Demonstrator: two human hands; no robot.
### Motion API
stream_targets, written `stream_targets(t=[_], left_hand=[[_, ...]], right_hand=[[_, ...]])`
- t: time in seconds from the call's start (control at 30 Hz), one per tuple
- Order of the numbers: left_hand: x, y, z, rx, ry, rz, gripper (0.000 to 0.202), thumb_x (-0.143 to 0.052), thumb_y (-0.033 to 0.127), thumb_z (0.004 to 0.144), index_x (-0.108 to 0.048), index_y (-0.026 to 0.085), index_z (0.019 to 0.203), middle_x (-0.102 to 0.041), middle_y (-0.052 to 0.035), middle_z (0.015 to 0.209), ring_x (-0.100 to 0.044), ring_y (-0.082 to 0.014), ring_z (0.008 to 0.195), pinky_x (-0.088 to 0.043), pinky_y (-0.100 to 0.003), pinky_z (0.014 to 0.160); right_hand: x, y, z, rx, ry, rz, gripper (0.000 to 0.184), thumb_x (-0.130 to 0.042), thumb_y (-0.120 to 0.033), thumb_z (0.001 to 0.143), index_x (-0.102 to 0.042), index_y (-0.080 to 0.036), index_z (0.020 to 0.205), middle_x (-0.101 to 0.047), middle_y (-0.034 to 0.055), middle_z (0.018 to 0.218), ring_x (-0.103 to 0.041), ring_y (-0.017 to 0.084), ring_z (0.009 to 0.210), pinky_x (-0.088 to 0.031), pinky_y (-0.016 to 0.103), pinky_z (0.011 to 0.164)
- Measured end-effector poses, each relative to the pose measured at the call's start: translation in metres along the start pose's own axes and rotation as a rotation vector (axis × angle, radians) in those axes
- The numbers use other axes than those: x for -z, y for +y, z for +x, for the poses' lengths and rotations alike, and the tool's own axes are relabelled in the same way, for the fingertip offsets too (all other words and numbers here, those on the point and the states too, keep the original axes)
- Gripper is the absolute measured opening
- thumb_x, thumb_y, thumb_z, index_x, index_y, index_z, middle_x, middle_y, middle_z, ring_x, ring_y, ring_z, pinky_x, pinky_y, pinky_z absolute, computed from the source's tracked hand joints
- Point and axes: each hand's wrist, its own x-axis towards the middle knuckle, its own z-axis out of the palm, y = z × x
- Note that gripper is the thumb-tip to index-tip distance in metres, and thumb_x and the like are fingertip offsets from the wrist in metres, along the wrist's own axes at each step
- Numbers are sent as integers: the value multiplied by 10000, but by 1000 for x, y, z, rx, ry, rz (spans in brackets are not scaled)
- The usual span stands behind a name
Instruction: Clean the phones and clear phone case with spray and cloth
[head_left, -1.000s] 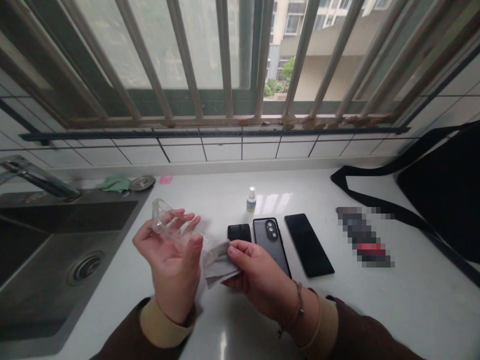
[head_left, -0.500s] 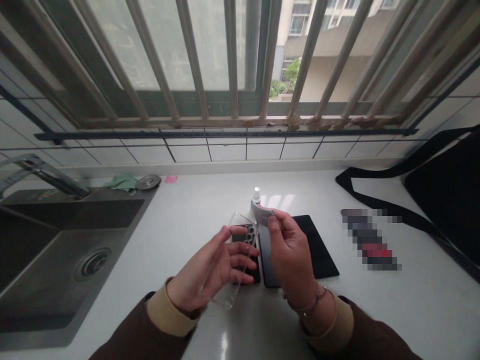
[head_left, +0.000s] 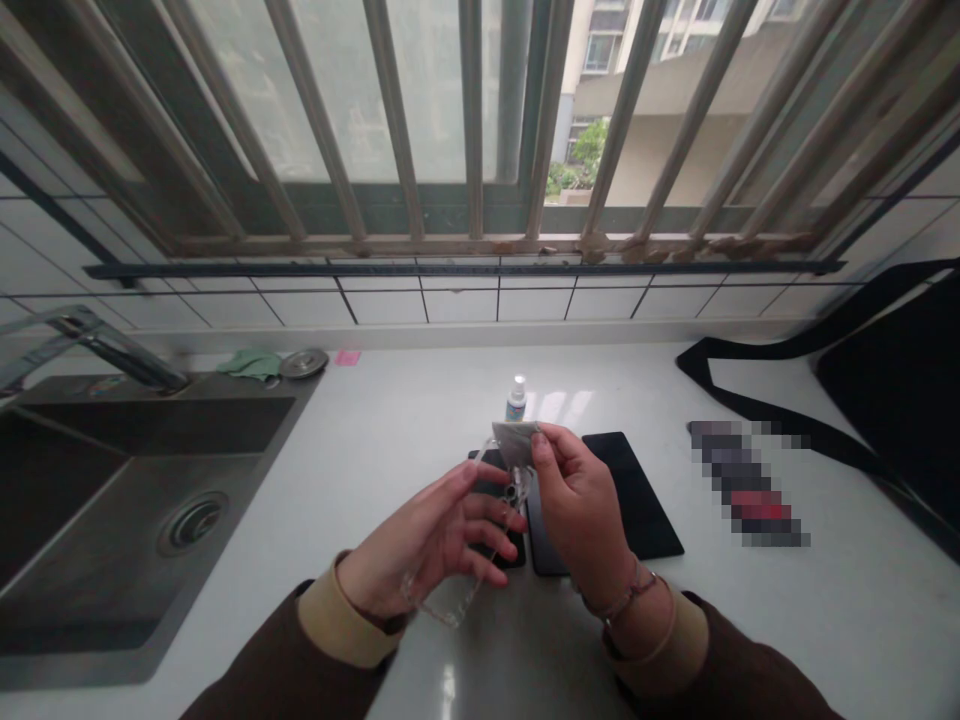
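Observation:
A clear phone case [head_left: 452, 612] rests tilted in my left hand [head_left: 427, 535], gripped along its sides, with the fingers curved behind and around it. My right hand [head_left: 581, 500] pinches a small grey cloth [head_left: 516, 443] between thumb and fingers, at the upper end of the case. Whether cloth and case touch I cannot tell. Below the case a dark phone [head_left: 516, 556] with several camera lenses lies on the counter, partly covered by my left fingers. Just right of it is a black tablet [head_left: 645, 505], partly behind my right hand. A small white spray bottle [head_left: 516, 402] stands behind the cloth.
On the left is a steel sink [head_left: 225, 420] with a faucet [head_left: 124, 350]. A green cloth [head_left: 250, 365], a round metal lid [head_left: 304, 364] and a pink piece [head_left: 348, 358] lie by its back edge. A black bag [head_left: 900, 360] with a strap sits at right, near a pixelated item [head_left: 746, 485].
My right hand has brought the cloth down and slightly left, over the top of the case. More of the spray bottle shows now. My left hand keeps its hold on the case.

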Motion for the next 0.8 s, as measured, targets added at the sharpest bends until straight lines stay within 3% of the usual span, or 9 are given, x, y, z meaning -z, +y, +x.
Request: stream_targets(t=[0.07,0.17,0.27,0.4,0.47,0.67,0.8], left_hand=[[1,-4,1,44,-11,30,388,-576,529,1075,-648,211,1285,-750,-157,1076,-772,-227,845,-656,-327,691],[6,-11,4,50,-38,34,441,-622,581,1045,-669,200,1262,-742,-136,1046,-764,-221,826,-650,-311,655],[11,-14,7,7,-21,3,643,-561,735,1007,-705,150,1232,-723,-132,971,-738,-207,811,-620,-265,620],[9,-15,9,-73,112,-60,742,-521,791,980,-688,170,1350,-729,-129,1068,-708,-171,807,-583,-233,614],[5,-13,10,-70,170,-112,667,-536,728,1018,-684,178,1364,-741,-119,1103,-696,-143,769,-581,-227,631],[-5,0,8,66,142,-477,473,-535,528,1110,-746,105,1085,-718,-56,811,-673,-103,636,-532,-178,563],[-6,4,6,13,288,-419,287,-627,378,1082,-740,126,1158,-763,-78,885,-743,-144,737,-575,-200,646]], right_hand=[[-1,-1,-3,106,-44,-33,246,-546,-337,1110,-751,-243,1208,-834,72,1091,-796,235,978,-646,408,860],[-3,-2,-6,401,-152,-71,294,-524,-182,1103,-720,-267,1305,-812,68,1275,-750,241,1250,-636,460,1058],[-3,0,-6,656,-213,-144,345,-523,-85,1078,-686,-238,1341,-780,81,1365,-636,242,1432,-575,500,1185],[-2,0,-4,763,-299,-217,274,-551,-71,1065,-684,-196,1269,-768,103,1388,-611,264,1458,-546,535,1222],[-2,-1,-5,801,-352,-228,256,-548,-73,1069,-679,-193,1255,-765,98,1394,-605,261,1462,-514,540,1251],[-4,-7,-11,914,-496,-247,220,-517,-123,1107,-675,-199,1240,-756,61,1421,-566,230,1498,-385,510,1343],[-5,-9,-15,988,-535,-268,228,-495,-135,1117,-684,-174,1237,-743,46,1450,-562,236,1501,-332,491,1368]])
